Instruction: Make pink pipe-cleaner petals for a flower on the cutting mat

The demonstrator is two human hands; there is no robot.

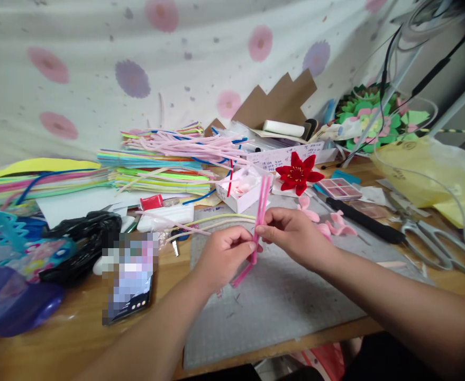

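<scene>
Pink pipe cleaners (262, 203) stand nearly upright between my two hands, their lower end bent off toward the lower left. My left hand (228, 254) pinches them low, near the bend. Just above it, my right hand (285, 230) grips the same stems between thumb and fingers. Both hands are over a grey cutting mat (272, 312). Beyond my right hand lie pink fuzzy petals (341, 225), and behind them a red fuzzy flower (299, 173) with a yellow-streaked centre.
Bundles of coloured pipe cleaners (156, 180) are piled at the back left. A phone (131, 280) and a black plastic bag (85, 238) lie on the left. Scissors (434, 243) and a black-handled tool (365, 219) lie right. A small white box (242, 193) stands behind the mat.
</scene>
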